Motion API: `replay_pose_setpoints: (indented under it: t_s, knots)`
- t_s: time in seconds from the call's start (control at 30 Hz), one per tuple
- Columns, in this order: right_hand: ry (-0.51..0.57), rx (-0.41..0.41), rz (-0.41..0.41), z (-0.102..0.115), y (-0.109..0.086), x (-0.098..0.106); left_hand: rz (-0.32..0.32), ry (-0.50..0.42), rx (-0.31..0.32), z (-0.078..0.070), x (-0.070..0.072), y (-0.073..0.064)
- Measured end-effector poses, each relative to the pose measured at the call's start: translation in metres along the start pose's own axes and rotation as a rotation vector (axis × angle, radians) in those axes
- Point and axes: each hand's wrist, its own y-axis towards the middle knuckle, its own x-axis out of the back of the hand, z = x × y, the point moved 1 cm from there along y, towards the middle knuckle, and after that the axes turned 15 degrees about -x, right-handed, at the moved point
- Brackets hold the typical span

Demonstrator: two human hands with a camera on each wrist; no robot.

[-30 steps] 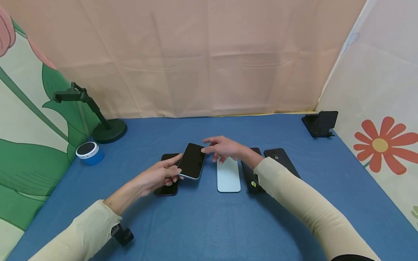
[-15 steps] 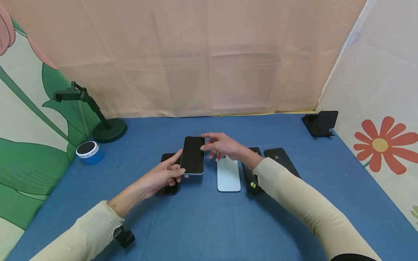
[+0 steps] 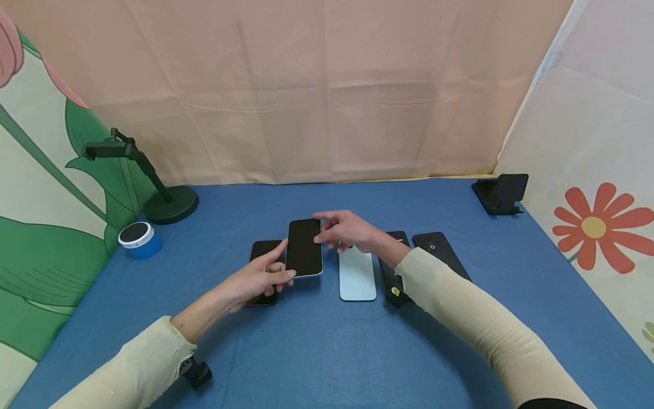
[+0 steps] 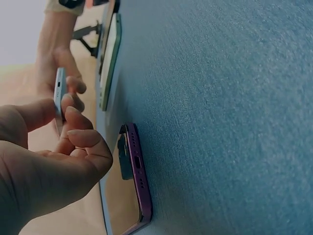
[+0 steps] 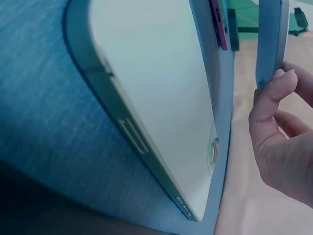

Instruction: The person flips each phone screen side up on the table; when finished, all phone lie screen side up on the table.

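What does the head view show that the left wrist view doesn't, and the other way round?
Only the head view: the blue, white-rimmed round container, the dark round-based stand and the black front of the slim rectangular phone in hand.

Only the left wrist view: the purple edge and port slot of the flat, dark-fronted phone lying on the blue cloth.

Both: the left hand and right hand on the slim phone, the flat phone, the pale rectangular phone and the cloth.
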Motion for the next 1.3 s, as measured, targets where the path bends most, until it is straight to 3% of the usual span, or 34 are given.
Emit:
replay_pose_setpoints:
  t_s: [0.27, 0.67, 1.3]
  knots:
    - [-0.028, -0.085, 0.036, -0.003, 0.002, -0.004, 0.024, 0.034, 0.075, 0.001, -0.001, 0.0]
    - [-0.052, -0.181, 0.086, -0.004, 0.002, -0.007, 0.091, 0.05, 0.118, 0.002, 0.001, 0.003]
    - [-0.091, -0.209, 0.046, -0.007, 0.006, -0.013, 0.096, 0.164, 0.145, 0.0, -0.006, 0.004]
